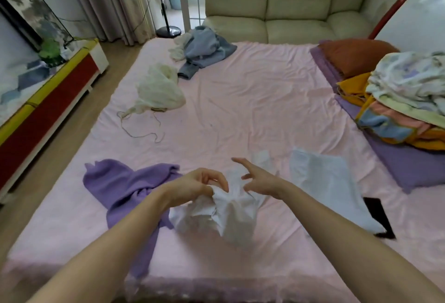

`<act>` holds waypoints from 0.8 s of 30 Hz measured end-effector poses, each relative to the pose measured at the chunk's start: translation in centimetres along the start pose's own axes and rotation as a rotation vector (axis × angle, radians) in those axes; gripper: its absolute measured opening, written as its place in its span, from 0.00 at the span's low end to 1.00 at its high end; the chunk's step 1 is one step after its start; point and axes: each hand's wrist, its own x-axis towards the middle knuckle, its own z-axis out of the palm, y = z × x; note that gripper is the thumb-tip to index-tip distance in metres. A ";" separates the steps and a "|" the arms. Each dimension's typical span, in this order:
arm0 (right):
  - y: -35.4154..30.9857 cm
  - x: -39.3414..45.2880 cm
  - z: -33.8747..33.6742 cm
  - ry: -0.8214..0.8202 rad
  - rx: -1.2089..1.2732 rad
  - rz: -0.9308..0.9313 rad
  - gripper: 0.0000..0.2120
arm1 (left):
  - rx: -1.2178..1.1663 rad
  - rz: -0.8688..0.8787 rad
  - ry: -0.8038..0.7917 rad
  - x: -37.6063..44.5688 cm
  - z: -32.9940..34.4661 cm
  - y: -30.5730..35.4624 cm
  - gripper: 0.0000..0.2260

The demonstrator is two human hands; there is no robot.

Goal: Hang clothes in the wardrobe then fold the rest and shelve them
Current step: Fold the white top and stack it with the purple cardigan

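A crumpled white garment [228,213] hangs bunched just above the pink bed sheet [252,100]. My left hand [197,182] pinches its upper edge with curled fingers. My right hand [257,177] hovers beside it, fingers spread and holding nothing. A purple garment [125,187] lies spread out under my left forearm. Another white garment [322,182] lies flat to the right. A cream garment [159,88] with loose strings sits at the bed's left, and a grey-blue garment [204,49] lies at the far edge.
A pile of folded bedding [404,100] and a rust pillow [356,57] sit on the bed's right side. A dark flat object [379,216] lies near the right edge. A low red and yellow cabinet [48,100] stands left, a beige sofa [277,6] behind.
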 end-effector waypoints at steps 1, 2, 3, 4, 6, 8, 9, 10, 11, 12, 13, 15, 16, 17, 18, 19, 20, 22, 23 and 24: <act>0.3 0.2 0.7 -0.061 -0.216 -0.062 0.37 | 0.070 -0.019 -0.030 -0.4 -0.2 -0.5 0.19; 0.7 0.3 1.9 -0.161 -0.337 -0.086 0.34 | 0.110 -0.041 -0.045 -0.9 -0.7 -1.4 0.20; 1.1 0.4 2.9 -0.271 -0.381 -0.070 0.30 | 0.117 -0.046 -0.044 -1.4 -1.1 -1.8 0.21; 1.5 0.3 3.8 -0.367 -0.393 -0.045 0.26 | 0.098 -0.040 -0.025 -2.0 -1.6 -2.2 0.23; 2.3 -0.1 5.0 -0.454 -0.368 0.000 0.21 | -0.020 -0.035 0.038 -2.9 -2.8 -2.6 0.24; 2.8 -0.4 5.6 -0.466 -0.263 0.041 0.20 | -0.138 -0.013 0.110 -3.6 -4.1 -3.2 0.18; 2.8 -0.7 5.5 -0.478 -0.180 0.053 0.21 | -0.173 -0.006 0.142 -3.7 -4.5 -3.4 0.16; 2.8 -0.9 5.6 -0.495 -0.094 0.059 0.21 | -0.196 -0.009 0.163 -4.0 -4.7 -3.4 0.15; 2.7 -1.1 5.5 -0.502 -0.018 0.056 0.20 | -0.207 -0.017 0.179 -4.0 -4.9 -3.3 0.15; 2.6 -1.0 5.5 -0.491 0.042 0.055 0.17 | -0.202 -0.025 0.191 -4.0 -5.0 -3.3 0.15; 2.5 -1.1 5.4 -0.441 0.102 0.055 0.14 | -0.179 -0.029 0.198 -3.9 -5.0 -3.2 0.13; 1.9 -1.3 5.0 -0.271 0.215 0.069 0.09 | -0.135 -0.047 0.242 -3.8 -5.2 -3.1 0.09; 1.5 -1.3 4.6 -0.173 0.270 0.082 0.09 | -0.118 -0.054 0.278 -3.7 -5.3 -3.0 0.08; 0.9 -1.6 4.1 -0.078 0.297 0.091 0.10 | -0.102 -0.060 0.310 -3.7 -5.5 -3.0 0.08; 0.2 -1.8 3.6 0.013 0.295 0.103 0.11 | -0.072 -0.071 0.343 -3.6 -5.6 -2.9 0.09; -0.5 -2.0 3.0 0.091 0.290 0.114 0.12 | -0.023 -0.086 0.367 -3.6 -5.8 -2.7 0.10; -1.0 -1.9 2.4 0.150 0.294 0.120 0.13 | 0.042 -0.105 0.385 -3.5 -5.9 -2.6 0.11; -2.2 -1.7 1.3 0.220 0.271 0.115 0.15 | 0.148 -0.132 0.416 -3.2 -6.0 -2.4 0.14; -2.9 -1.8 0.8 0.253 0.259 0.100 0.16 | 0.178 -0.136 0.437 -2.9 -6.0 -2.2 0.15; -3.5 -1.8 0.4 0.286 0.266 0.080 0.16 | 0.196 -0.140 0.468 -2.7 -5.8 -1.7 0.17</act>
